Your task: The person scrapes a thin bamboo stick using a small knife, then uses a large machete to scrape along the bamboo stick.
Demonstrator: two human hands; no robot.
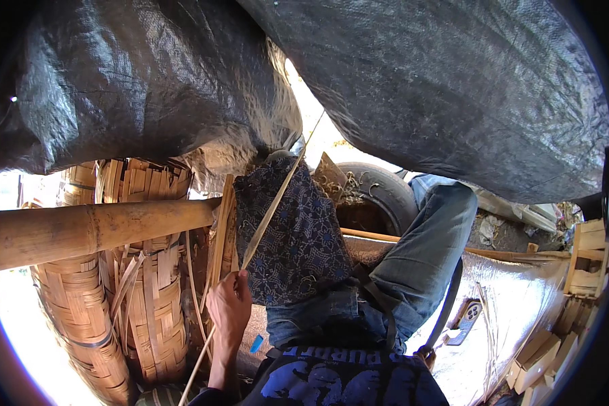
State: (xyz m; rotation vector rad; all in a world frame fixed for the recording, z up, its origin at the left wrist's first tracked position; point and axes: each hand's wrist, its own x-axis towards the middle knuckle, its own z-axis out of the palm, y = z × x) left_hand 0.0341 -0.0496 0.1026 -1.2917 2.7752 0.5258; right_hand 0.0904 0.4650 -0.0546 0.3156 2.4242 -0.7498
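Note:
My left hand (229, 304) is closed around a long pale bamboo strip (272, 208). The strip slants from the lower left, through my fingers, up past a dark patterned cloth (294, 233) to the gap between the sheets. That cloth lies over my left thigh. Low on the right, only a small part of my right hand (426, 354) shows beside my dark shirt. It seems closed at the lower end of a dark curved band (451, 298), which runs up beside my bent right knee. What this band is, I cannot make out.
Black plastic sheets (446, 81) hang overhead. On the left, a thick bamboo pole (101, 230) crosses in front of tall woven bamboo baskets (81, 318). An old tire (379, 193) stands ahead. A phone (465, 319) and thin strips (488, 338) lie right, near wooden pieces (538, 355).

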